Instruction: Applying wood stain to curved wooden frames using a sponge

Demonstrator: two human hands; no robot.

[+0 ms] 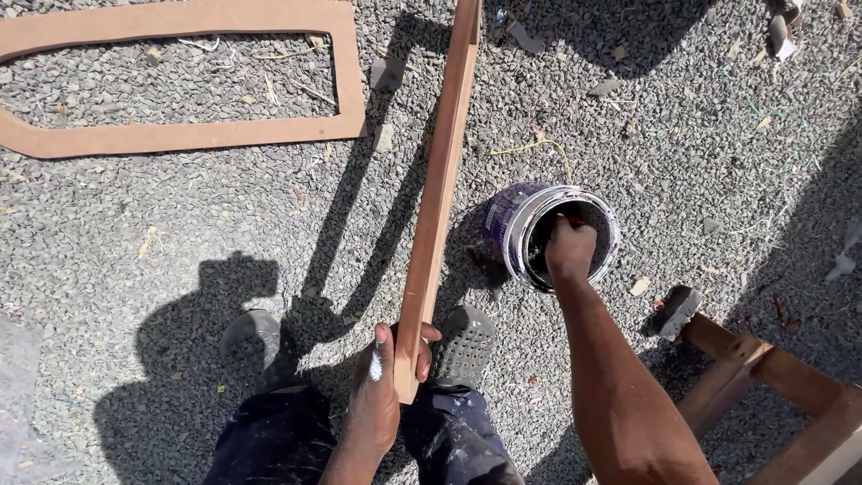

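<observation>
The long wooden strip (437, 193), reddish-brown and straight, slants over the gravel (180, 224) from between my shoes. My left hand (382, 395) wraps its fingers (429, 346) around the near end. My right hand (569, 247), fingers closed (on what, I cannot tell), dips into the open paint can (539, 235).
</observation>
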